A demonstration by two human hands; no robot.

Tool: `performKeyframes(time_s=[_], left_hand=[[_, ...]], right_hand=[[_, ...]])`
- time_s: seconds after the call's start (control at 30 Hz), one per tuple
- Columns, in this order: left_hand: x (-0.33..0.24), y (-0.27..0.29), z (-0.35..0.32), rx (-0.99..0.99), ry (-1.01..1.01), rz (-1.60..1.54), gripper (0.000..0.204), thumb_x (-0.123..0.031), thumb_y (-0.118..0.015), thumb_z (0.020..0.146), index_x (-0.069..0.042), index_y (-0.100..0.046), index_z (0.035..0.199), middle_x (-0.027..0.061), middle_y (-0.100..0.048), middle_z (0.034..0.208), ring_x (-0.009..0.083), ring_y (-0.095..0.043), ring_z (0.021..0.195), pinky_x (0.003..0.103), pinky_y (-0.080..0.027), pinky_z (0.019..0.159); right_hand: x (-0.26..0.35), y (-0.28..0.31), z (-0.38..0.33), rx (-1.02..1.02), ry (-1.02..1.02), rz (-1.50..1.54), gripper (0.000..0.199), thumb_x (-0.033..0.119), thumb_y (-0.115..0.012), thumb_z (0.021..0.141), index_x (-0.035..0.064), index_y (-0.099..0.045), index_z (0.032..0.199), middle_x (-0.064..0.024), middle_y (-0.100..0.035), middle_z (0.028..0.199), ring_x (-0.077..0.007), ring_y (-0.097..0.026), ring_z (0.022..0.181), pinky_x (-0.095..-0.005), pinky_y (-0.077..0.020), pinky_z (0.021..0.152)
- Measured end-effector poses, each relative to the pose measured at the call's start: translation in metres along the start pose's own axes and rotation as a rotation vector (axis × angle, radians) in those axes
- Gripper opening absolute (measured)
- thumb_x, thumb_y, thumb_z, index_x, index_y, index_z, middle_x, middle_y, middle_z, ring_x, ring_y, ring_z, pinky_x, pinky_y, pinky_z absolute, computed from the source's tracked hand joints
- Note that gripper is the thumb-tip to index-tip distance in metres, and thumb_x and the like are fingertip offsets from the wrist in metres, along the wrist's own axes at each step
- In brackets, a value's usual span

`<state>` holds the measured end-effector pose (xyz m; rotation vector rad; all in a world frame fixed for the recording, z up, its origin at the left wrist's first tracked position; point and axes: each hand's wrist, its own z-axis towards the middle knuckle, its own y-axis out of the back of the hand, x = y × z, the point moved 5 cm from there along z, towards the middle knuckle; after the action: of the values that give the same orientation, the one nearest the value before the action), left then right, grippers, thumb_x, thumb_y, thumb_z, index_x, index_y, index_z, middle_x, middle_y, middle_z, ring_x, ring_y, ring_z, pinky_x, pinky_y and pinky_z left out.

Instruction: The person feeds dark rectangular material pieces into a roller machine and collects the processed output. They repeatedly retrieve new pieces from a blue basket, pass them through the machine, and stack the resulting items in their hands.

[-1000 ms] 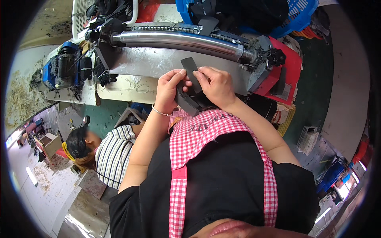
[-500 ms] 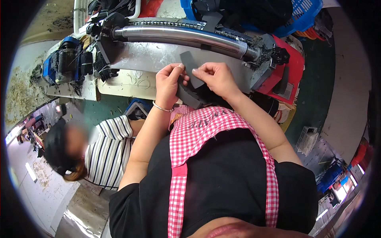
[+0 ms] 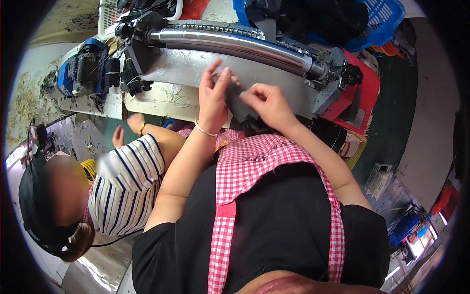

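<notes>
Your hands: two, left hand (image 3: 214, 100) and right hand (image 3: 267, 102). Dark piece (image 3: 236, 100) between them: one. Steel roller (image 3: 235, 45) far: one. Blue baskets (image 3: 377, 22) far right: one. Co-worker (image 3: 117, 183) near left: one. Motor (image 3: 81, 71) far left: one.

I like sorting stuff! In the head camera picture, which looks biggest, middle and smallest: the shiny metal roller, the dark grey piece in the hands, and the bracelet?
1. Shiny metal roller, clearly the largest.
2. Dark grey piece, held by left hand and right hand.
3. Bracelet, smallest.

I note a pale table (image 3: 161, 100) carrying a roller machine (image 3: 235, 46) and a blue motor (image 3: 81, 73).
</notes>
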<state>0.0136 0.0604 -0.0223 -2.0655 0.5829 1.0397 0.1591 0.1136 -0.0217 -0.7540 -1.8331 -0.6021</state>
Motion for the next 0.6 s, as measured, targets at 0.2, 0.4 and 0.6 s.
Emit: performKeyframes(time_s=[0.2,0.4,0.6], left_hand=[[0.009,-0.014,-0.019,0.106,0.224,-0.345,0.068,0.0,-0.07,0.088,0.001,-0.035,0.146,0.0154,-0.061,0.121,0.0285,-0.056,0.125,0.041,-0.051,0.101],[0.015,-0.008,-0.01,0.041,0.061,-0.144,0.035,-0.003,-0.064,0.094,-0.001,-0.055,0.128,0.0126,-0.065,0.114,0.0186,-0.064,0.103,0.031,-0.054,0.091],[0.025,-0.005,-0.004,-0.005,0.066,-0.149,0.035,-0.002,-0.063,0.095,-0.003,-0.053,0.129,0.0109,-0.065,0.112,0.0169,-0.064,0.099,0.03,-0.054,0.088]], right_hand=[[-0.002,0.006,0.003,-0.048,0.014,0.292,0.017,0.015,-0.073,0.09,-0.0016,-0.071,0.094,-0.007,-0.072,0.078,-0.0071,-0.064,0.073,-0.0243,-0.0519,0.068],[0.029,0.01,-0.014,-0.214,0.253,-0.264,0.019,0.015,-0.074,0.088,0.0005,-0.07,0.1,-0.0078,-0.073,0.093,-0.0136,-0.069,0.081,-0.0262,-0.0548,0.071],[0.045,0.006,-0.023,-0.382,0.625,-0.738,0.018,0.013,-0.075,0.083,0.005,-0.071,0.099,-0.0101,-0.072,0.1,-0.0281,-0.07,0.087,-0.0345,-0.0571,0.075]])
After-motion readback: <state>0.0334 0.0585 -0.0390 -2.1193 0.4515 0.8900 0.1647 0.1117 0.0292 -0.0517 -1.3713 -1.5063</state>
